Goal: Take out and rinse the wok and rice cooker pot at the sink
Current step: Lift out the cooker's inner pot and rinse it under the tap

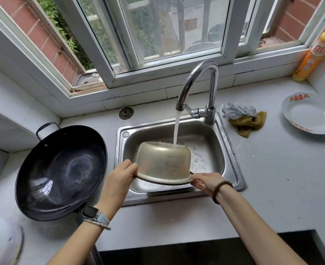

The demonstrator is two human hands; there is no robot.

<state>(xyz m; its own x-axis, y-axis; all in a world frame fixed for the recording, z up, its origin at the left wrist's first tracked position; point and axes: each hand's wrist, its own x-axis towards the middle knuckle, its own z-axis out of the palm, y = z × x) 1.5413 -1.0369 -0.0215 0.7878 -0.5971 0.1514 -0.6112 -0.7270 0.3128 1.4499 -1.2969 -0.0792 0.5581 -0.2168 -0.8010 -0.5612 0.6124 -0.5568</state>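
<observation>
1. Centre of frame: dull silver metal rice cooker pot [162,163], tipped mouth-down over the steel sink [232,159], under the tap stream [176,129].
2. Left hand [117,178] and right hand [205,181] pinch its rim.
3. Left of frame: black round wok [62,173] on the counter.

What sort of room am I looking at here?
Most likely a home kitchen: a steel sink under a window, its tap running onto a rice cooker pot, and a black wok on the counter.

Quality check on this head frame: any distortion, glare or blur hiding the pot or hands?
Head view: wide-angle lens bends the window frame and counter edges; soft daylight, no hard shadows; sheen on the wok and faucet; rice cooker pot, left hand and right hand sharp; lower-left patterned object blurred.
</observation>
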